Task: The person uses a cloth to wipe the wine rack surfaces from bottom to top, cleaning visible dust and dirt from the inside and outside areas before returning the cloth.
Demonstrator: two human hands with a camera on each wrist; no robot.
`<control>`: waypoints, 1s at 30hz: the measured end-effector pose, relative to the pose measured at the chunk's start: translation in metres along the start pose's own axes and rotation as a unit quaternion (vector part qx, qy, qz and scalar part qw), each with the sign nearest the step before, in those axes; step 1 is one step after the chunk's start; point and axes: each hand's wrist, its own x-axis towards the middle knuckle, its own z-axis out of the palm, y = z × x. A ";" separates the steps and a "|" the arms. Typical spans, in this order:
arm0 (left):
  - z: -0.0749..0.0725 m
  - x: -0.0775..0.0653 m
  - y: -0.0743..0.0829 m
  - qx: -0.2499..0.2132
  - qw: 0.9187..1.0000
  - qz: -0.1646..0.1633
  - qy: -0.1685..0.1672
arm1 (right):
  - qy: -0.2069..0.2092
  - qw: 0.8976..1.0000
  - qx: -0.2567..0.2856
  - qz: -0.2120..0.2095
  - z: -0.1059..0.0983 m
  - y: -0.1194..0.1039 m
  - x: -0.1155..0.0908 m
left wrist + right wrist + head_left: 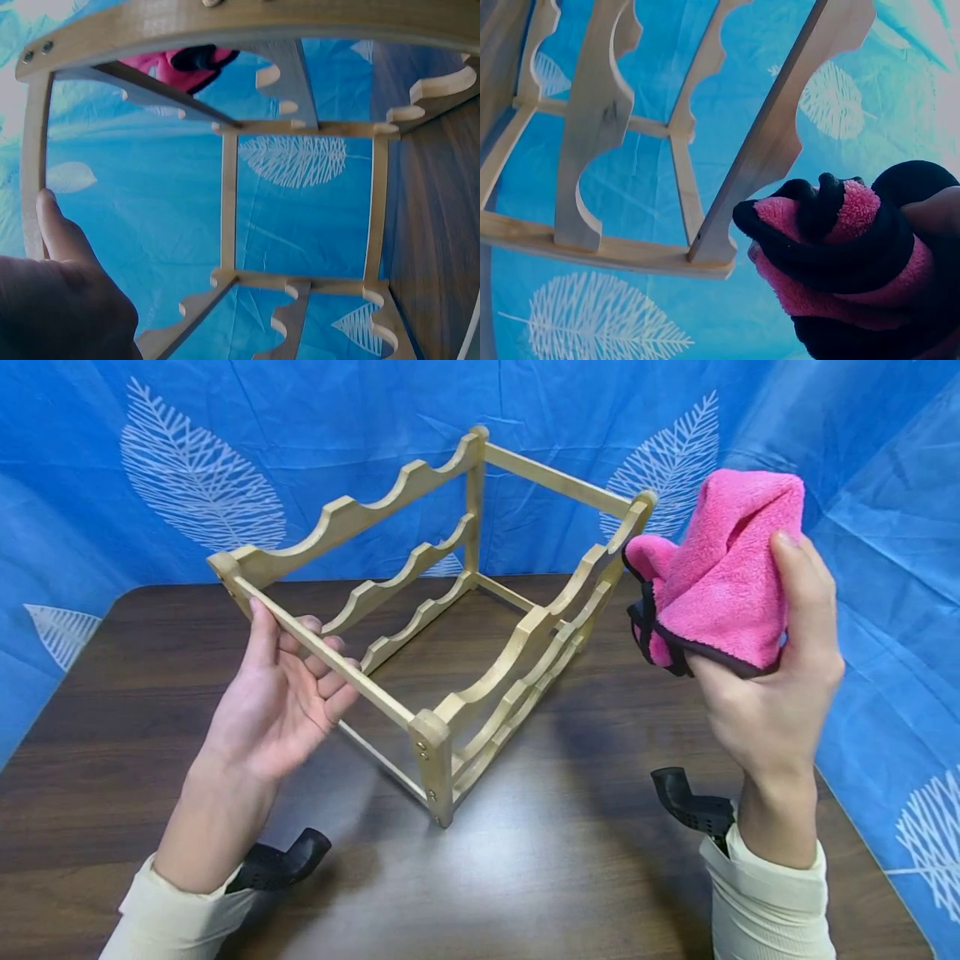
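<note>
A pale wooden wine rack point(433, 764) with scalloped rails stands over the table, one corner post toward me. My left hand point(273, 714) holds its near top bar at the left, thumb against the bar and fingers reaching beneath it. At the right, my raised right hand point(783, 702) grips a bunched pink cloth point(738, 581) with black edging. The cloth is beside the rack's far right top corner. In the right wrist view, the folded cloth point(855, 206) overlaps the end of a scalloped rail point(769, 142). Part of the right hand is hidden behind the cloth.
The dark wood-grain table point(112, 710) lies below the rack. A blue curtain point(360, 410) with white leaf prints hangs behind and to the sides. Black wrist mounts point(281, 860) stick out from both cream sleeves point(768, 893).
</note>
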 end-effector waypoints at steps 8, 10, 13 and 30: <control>-0.001 -0.002 0.017 -0.033 0.999 -0.020 0.039 | -0.002 0.998 -0.060 -0.013 0.003 -0.008 0.002; -0.001 -0.001 0.020 -0.033 0.998 -0.034 0.044 | -0.001 0.995 -0.094 -0.014 0.004 -0.012 0.003; -0.002 0.001 0.025 -0.030 0.997 -0.060 0.050 | -0.001 0.990 -0.138 -0.012 0.003 -0.017 0.002; 0.011 -0.020 0.029 0.254 0.951 0.143 0.105 | -0.016 0.985 -0.169 -0.027 0.001 -0.017 -0.003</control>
